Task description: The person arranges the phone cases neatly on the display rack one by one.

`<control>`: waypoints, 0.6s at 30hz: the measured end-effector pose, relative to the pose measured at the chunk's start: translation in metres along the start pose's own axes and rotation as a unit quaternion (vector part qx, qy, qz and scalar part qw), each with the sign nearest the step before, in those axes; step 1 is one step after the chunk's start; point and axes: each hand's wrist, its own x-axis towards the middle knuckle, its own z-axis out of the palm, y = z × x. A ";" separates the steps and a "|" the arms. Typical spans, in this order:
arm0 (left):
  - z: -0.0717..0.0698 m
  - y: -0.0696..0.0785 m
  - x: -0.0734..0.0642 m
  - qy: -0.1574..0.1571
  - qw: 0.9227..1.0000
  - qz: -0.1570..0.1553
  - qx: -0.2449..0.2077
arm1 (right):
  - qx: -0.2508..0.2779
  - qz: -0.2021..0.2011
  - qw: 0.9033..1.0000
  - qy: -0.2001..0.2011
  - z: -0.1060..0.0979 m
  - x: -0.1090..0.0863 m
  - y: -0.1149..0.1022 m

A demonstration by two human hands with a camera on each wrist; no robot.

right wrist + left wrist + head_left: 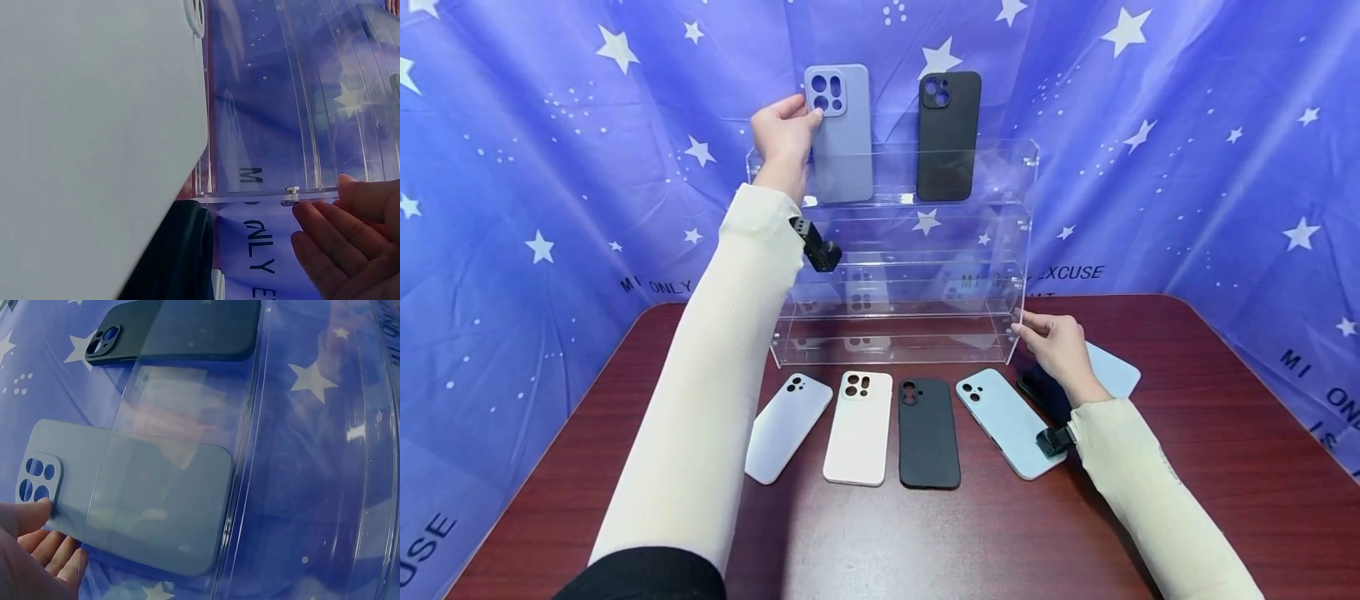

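Far left, our left hand (784, 137) is up at the clear stand's (917, 343) top tier, clamped thumb-to-fingers on the left edge of the blue-grey case (842, 158). We have that case upright, cutouts up, lower part behind the front lip. Below, on the worktop (857, 533): pale lavender case (787, 429) lying angled, white case (859, 437), black case (928, 437). Above the black one, a dark grey case (949, 137) stands in the top tier, apart from the blue-grey one. Next, light-blue case (1009, 421), angled on the worktop. Far right, our right hand (1060, 350) pinches the stand's right side panel; partly hidden by it, we see a dark case (1040, 390) and pale case (1112, 371).
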 end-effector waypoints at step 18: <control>-0.064 -0.021 -0.045 -0.112 0.989 0.083 -0.052 | -0.005 0.005 1.000 -0.005 -0.001 -0.002 -0.003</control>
